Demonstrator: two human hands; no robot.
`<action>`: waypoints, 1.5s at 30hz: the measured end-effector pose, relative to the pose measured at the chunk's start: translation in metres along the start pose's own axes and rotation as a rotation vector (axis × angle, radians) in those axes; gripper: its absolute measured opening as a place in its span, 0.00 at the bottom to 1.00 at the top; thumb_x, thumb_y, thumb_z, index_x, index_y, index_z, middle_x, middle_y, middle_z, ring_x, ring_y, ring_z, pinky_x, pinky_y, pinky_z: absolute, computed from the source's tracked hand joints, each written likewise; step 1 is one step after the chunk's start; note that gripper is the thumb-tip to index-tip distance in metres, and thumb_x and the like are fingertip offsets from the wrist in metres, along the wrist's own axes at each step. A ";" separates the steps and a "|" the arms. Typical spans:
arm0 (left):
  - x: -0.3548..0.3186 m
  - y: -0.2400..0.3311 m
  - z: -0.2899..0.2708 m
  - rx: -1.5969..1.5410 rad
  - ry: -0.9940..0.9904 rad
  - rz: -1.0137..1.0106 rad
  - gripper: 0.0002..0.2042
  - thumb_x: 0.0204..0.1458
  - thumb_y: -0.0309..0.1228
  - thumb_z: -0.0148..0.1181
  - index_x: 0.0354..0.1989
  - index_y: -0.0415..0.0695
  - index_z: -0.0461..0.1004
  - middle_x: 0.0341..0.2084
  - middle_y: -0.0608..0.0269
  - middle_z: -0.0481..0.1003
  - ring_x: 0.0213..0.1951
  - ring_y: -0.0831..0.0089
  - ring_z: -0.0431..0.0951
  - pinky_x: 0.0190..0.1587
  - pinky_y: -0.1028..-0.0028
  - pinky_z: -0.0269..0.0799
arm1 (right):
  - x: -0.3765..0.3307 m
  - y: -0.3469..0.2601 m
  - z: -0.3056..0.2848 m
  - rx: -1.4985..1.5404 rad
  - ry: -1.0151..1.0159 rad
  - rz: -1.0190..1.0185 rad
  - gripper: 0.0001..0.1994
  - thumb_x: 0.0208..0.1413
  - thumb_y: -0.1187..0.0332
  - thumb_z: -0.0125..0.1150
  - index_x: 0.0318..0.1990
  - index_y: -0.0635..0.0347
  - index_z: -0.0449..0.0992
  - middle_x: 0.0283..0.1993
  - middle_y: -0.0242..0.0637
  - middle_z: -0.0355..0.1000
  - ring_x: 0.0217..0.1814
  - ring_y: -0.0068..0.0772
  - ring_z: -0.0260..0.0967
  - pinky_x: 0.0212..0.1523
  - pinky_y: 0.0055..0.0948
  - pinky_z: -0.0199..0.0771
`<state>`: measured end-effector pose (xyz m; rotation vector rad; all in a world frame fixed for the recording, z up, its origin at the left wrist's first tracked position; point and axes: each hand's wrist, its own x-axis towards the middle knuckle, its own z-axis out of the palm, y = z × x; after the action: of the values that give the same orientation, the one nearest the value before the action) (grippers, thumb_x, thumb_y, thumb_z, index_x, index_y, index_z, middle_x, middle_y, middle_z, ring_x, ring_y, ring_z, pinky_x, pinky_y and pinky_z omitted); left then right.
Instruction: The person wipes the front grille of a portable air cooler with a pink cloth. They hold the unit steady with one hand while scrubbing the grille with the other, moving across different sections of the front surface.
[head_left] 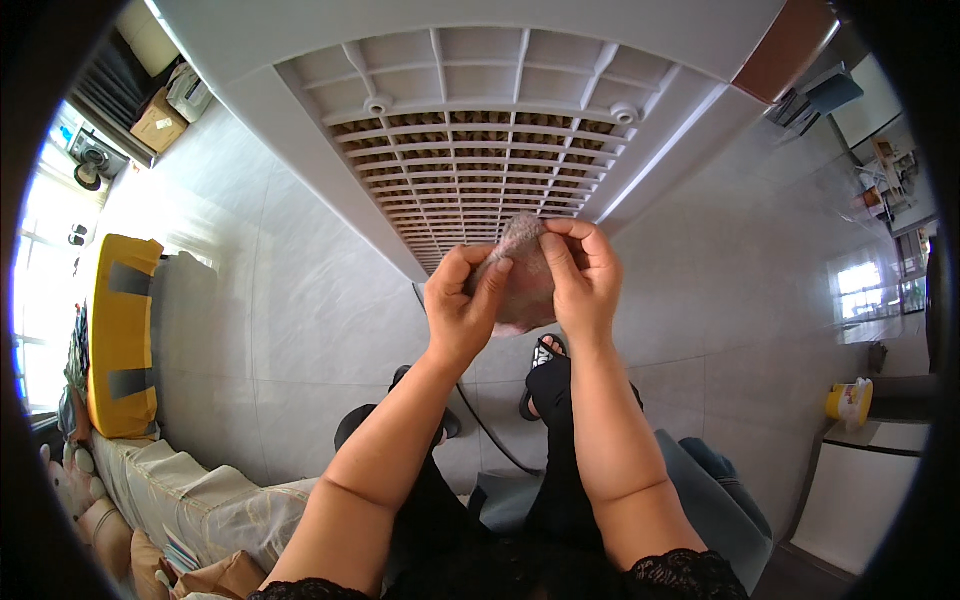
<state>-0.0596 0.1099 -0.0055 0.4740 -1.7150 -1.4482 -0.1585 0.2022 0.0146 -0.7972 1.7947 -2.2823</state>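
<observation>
A pinkish-grey cloth (528, 292), soiled grey along its bunched upper edge, hangs between my two hands. My left hand (464, 305) pinches its left side between thumb and fingers. At the cloth's upper right, my right hand (583, 278) grips it the same way. Just beyond stands a tall white appliance (235, 70) with a slatted grille (455, 155) on the side facing me. Brown honeycomb-like material shows through the grille's openings. The cloth overlaps the lower part of the grille in view; whether they touch, I cannot tell.
A black cable (490, 432) runs over the grey tiled floor (300, 330) between my feet. To the left are a yellow piece of furniture (122, 335) and a sofa under a pale cover (215, 505). A yellow tub (850, 402) stands on a surface at right.
</observation>
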 end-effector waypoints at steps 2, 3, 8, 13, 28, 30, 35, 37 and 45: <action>0.002 0.006 0.000 -0.003 0.071 -0.007 0.04 0.53 0.24 0.63 0.34 0.38 0.75 0.27 0.63 0.75 0.29 0.79 0.72 0.33 0.78 0.69 | -0.001 -0.002 0.009 -0.237 0.068 -0.152 0.03 0.56 0.75 0.62 0.37 0.61 0.77 0.36 0.33 0.76 0.34 0.22 0.71 0.37 0.21 0.71; 0.006 0.005 0.001 -0.009 0.103 0.037 0.04 0.53 0.24 0.62 0.35 0.38 0.75 0.27 0.63 0.75 0.29 0.78 0.72 0.33 0.78 0.69 | 0.002 -0.003 0.016 -0.266 0.110 -0.350 0.07 0.52 0.77 0.65 0.38 0.58 0.78 0.34 0.35 0.75 0.32 0.28 0.72 0.35 0.24 0.72; 0.019 0.011 0.008 -0.086 0.189 0.026 0.07 0.53 0.24 0.64 0.38 0.37 0.74 0.29 0.66 0.75 0.30 0.81 0.72 0.35 0.82 0.69 | 0.017 -0.003 0.023 -0.659 0.076 -0.754 0.13 0.45 0.80 0.67 0.40 0.57 0.79 0.36 0.35 0.73 0.33 0.36 0.72 0.32 0.29 0.73; 0.019 0.000 -0.001 -0.062 0.154 0.003 0.10 0.53 0.24 0.64 0.42 0.38 0.72 0.29 0.67 0.75 0.30 0.84 0.72 0.33 0.83 0.69 | 0.013 0.005 0.018 -0.830 0.160 -0.753 0.14 0.44 0.80 0.67 0.40 0.56 0.79 0.36 0.35 0.71 0.30 0.33 0.71 0.28 0.28 0.73; 0.031 -0.015 -0.016 0.053 0.367 -0.072 0.06 0.56 0.26 0.61 0.37 0.38 0.72 0.26 0.67 0.74 0.27 0.83 0.72 0.31 0.82 0.72 | 0.016 0.001 0.041 -0.860 0.181 -0.802 0.10 0.43 0.76 0.69 0.35 0.55 0.78 0.33 0.31 0.69 0.25 0.29 0.70 0.24 0.28 0.72; 0.031 -0.013 -0.016 -0.006 0.341 -0.110 0.06 0.56 0.26 0.62 0.36 0.38 0.72 0.27 0.66 0.75 0.27 0.82 0.73 0.30 0.81 0.73 | 0.020 0.003 0.043 -0.855 0.169 -0.818 0.10 0.43 0.76 0.69 0.35 0.53 0.78 0.32 0.30 0.69 0.25 0.29 0.70 0.24 0.28 0.72; 0.033 -0.012 -0.022 -0.037 0.402 -0.184 0.07 0.53 0.25 0.65 0.35 0.38 0.72 0.27 0.66 0.75 0.26 0.82 0.74 0.28 0.81 0.74 | 0.016 0.004 0.022 -0.898 0.218 -0.772 0.09 0.43 0.77 0.68 0.33 0.53 0.78 0.31 0.31 0.69 0.27 0.31 0.71 0.24 0.29 0.73; 0.034 -0.011 -0.022 -0.062 0.425 -0.188 0.08 0.52 0.25 0.66 0.35 0.38 0.72 0.27 0.65 0.76 0.25 0.82 0.74 0.27 0.81 0.74 | 0.016 0.005 0.030 -0.879 0.194 -0.802 0.09 0.43 0.77 0.68 0.33 0.55 0.77 0.31 0.31 0.69 0.27 0.33 0.70 0.25 0.29 0.73; 0.030 -0.013 -0.023 -0.030 0.415 -0.276 0.09 0.51 0.25 0.67 0.37 0.36 0.73 0.27 0.64 0.77 0.23 0.80 0.74 0.27 0.81 0.74 | 0.011 0.016 0.018 -0.868 0.155 -0.758 0.10 0.42 0.78 0.67 0.33 0.56 0.77 0.31 0.31 0.69 0.26 0.30 0.70 0.23 0.29 0.72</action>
<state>-0.0622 0.0695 -0.0075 0.9528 -1.3324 -1.4383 -0.1628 0.1774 0.0064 -1.6979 3.0051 -1.8059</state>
